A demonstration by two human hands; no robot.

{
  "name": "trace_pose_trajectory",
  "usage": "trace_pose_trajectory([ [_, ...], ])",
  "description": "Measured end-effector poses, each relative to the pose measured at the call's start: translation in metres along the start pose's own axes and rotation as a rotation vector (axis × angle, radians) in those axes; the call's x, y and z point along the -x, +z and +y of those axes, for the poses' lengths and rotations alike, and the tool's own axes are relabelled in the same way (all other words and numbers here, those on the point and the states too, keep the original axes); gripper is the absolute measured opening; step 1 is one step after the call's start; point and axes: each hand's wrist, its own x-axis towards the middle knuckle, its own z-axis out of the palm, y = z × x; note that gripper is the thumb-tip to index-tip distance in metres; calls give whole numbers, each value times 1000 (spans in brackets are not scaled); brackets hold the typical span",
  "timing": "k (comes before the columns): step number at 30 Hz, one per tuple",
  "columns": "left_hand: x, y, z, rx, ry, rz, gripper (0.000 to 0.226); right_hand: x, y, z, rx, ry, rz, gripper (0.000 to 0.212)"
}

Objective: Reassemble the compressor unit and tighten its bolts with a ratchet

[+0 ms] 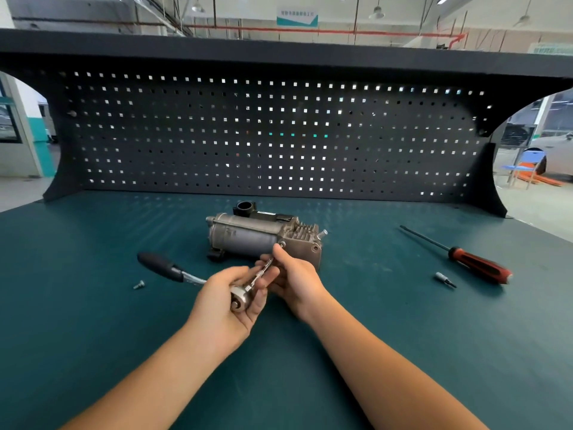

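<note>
The grey metal compressor unit lies on its side on the green bench top, finned head to the right. My left hand cups the round head of the ratchet; its black handle sticks out to the left above the mat. A thin extension bit runs from the ratchet head up toward a bolt on the compressor's front face. My right hand pinches this bit near its tip, fingertips close to the bolt. A second bolt stands proud at the compressor's right end.
A loose screw lies on the mat to the left. At the right lie a long screwdriver with a red-and-black handle and a small socket bit. A dark pegboard closes off the back of the bench.
</note>
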Motion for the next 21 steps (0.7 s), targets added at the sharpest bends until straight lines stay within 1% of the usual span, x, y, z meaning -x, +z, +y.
trace_pose_trajectory([
  [1,0,1,0,-151,44,11,19,1,0,0,31,-20,9,28],
  [2,-2,-1,-1,-377,132,24,22,1,1,1,48,-38,23,28],
  [4,-3,-8,-4,-1033,429,48,32,2,2,4,43,-61,51,28],
  [5,-2,-12,-5,-1350,576,34,28,2,2,4,31,-69,64,28],
  [6,-2,-15,-7,-1607,660,0,25,3,2,5,27,-73,78,27],
  [7,-3,-17,-10,-1790,682,-16,34,3,1,5,33,-73,89,27],
  [8,-4,-19,-11,-1910,682,-12,44,3,1,4,45,-71,92,27],
  [9,-5,-20,-12,-1986,691,18,51,3,1,4,63,-69,92,28],
  [11,-6,-20,-12,-2077,761,79,56,3,3,4,98,-70,96,27],
  [12,-6,-20,-12,-2078,809,82,56,3,4,4,102,-71,101,26],
  [14,-7,-22,-14,-1975,870,83,54,2,6,5,54,-52,110,24],
  [15,-7,-23,-16,-1845,850,76,52,2,6,4,11,-36,110,24],
  [16,-7,-21,-19,-1656,778,45,48,2,5,3,-22,-21,102,24],
  [17,-6,-16,-23,-1394,661,16,40,3,4,2,-36,-5,89,24],
  [19,-4,-4,-28,-746,334,-17,21,5,2,-1,-66,32,63,25],
  [20,-1,1,-28,-435,188,-19,17,6,2,-2,-99,56,50,26],
  [21,2,4,-26,-165,72,-25,20,6,1,-3,-124,71,38,27],
])
